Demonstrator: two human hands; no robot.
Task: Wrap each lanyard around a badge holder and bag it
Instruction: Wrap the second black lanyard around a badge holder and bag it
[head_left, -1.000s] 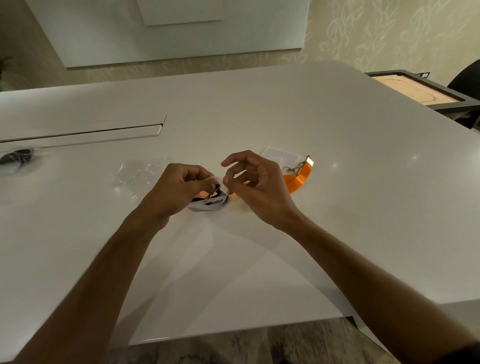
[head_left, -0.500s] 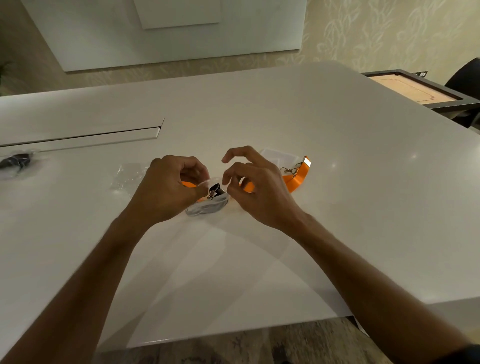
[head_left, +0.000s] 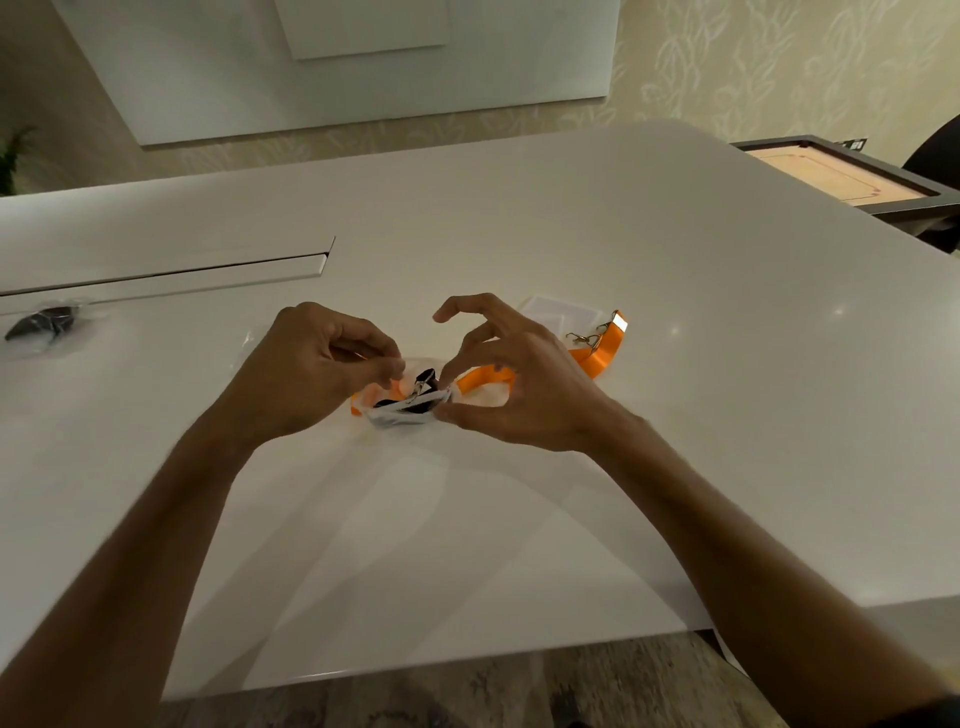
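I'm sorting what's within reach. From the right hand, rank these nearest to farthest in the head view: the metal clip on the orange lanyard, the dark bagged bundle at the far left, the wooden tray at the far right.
1. Metal clip on the orange lanyard, just beyond the right hand.
2. Dark bagged bundle, far left.
3. Wooden tray, far right, off the table.

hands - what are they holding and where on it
Both hold a small clear bag with a black lanyard bundle inside: right hand pinches its right end, left hand its upper left edge.
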